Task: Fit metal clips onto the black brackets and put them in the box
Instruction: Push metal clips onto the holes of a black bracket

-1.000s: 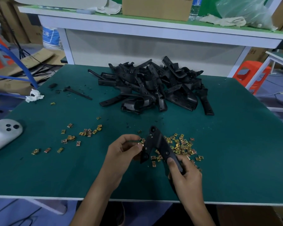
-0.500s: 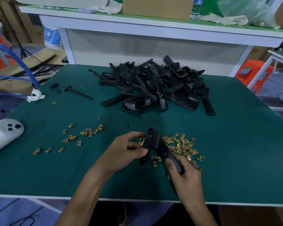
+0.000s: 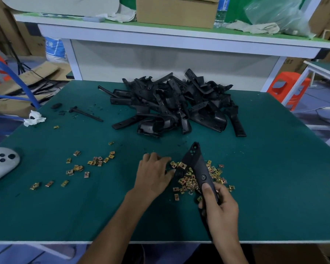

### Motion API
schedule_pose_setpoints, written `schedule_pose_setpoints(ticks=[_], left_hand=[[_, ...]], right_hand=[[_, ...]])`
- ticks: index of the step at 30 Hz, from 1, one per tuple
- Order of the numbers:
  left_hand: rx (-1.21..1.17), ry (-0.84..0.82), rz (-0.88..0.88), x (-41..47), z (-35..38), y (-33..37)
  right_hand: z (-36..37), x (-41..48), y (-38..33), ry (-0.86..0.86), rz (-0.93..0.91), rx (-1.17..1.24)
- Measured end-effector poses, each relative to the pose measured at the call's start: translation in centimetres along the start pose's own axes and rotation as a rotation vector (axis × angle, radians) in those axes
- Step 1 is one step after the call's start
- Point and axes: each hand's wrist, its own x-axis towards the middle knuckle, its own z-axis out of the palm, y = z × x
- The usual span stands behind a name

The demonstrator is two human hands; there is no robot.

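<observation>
My right hand [image 3: 220,206] grips the lower end of a long black bracket [image 3: 196,166], which points up and away over a heap of gold metal clips [image 3: 191,181]. A gold clip [image 3: 181,165] sits on the bracket's left tab. My left hand [image 3: 153,173] rests palm down on the mat just left of the bracket, fingertips among the clips; whether it pinches one is hidden. A big pile of black brackets [image 3: 175,105] lies at the far middle of the table.
More gold clips [image 3: 91,164] are scattered left of centre. A white controller [image 3: 0,164] lies at the left edge, with crumpled tissue [image 3: 33,119] and a thin black strip [image 3: 86,114] beyond it. A cardboard box [image 3: 176,11] stands on the shelf behind. The green mat [image 3: 274,178] extends right.
My left hand let go of the bracket's tab and dropped palm down onto the clips. The right hand tilted the bracket more upright.
</observation>
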Motion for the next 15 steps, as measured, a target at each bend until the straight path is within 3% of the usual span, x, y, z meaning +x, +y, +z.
schedule_pose_setpoints(ticks=[9,12,15], left_hand=[[-0.052,0.061,0.074,0.1,0.5,0.7],[-0.247,0.163,0.042,-0.8,0.3,0.1],[-0.642,0.095,-0.221,-1.8,-0.4,-0.9]], right_hand=[[-0.1,-0.3,-0.2,-0.025,-0.018,-0.040],[-0.1,-0.3,-0.3,-0.035,-0.026,-0.059],[0.0,-0.4,-0.4,-0.059,-0.043,-0.089]])
